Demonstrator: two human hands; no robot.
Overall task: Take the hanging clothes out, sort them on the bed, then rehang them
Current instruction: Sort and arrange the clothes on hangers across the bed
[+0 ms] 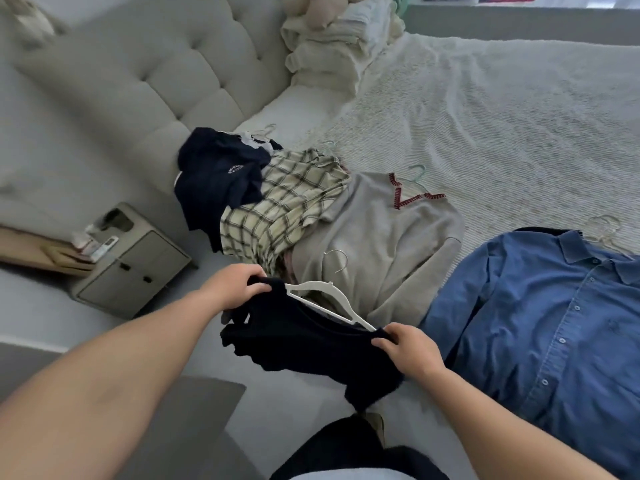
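Left hand (235, 287) and right hand (408, 348) each pinch a shoulder of a dark top (311, 348) on a white hanger (332, 303), held above the bed (485, 109) edge. On the bed: navy garment (214, 178), plaid shirt (280, 202), grey sweater (381, 237), blue shirt (554, 323).

Five garments show: one dark navy top (304, 344) held at six o'clock, one blue denim button shirt (540, 327) at four o'clock, one grey V-neck sweater (388, 237) with red trim at centre, one cream plaid shirt (287, 199) and one navy shirt with a small logo (221, 178) at ten o'clock. One white hanger (325, 299) sits in the held top; four more hanger hooks peek out by the laid clothes. One nightstand (135, 258) stands at nine o'clock. Two hands: left hand (235, 289), right hand (408, 348).
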